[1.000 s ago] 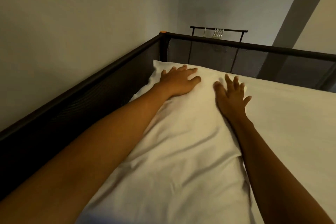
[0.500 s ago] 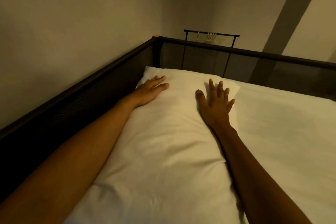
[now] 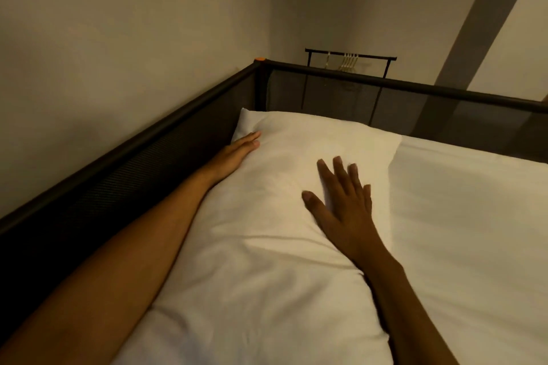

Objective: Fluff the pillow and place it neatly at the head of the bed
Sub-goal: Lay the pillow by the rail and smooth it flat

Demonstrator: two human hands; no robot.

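Head view: the white pillow (image 3: 275,216) lies along the bed's (image 3: 474,216) left side, its far end near the corner rail (image 3: 178,124). Left hand (image 3: 237,151) and right hand (image 3: 344,201) rest flat, each grip open, holding nothing. It looks soft and light; pinch the corners. The mesh rail crowds the left.
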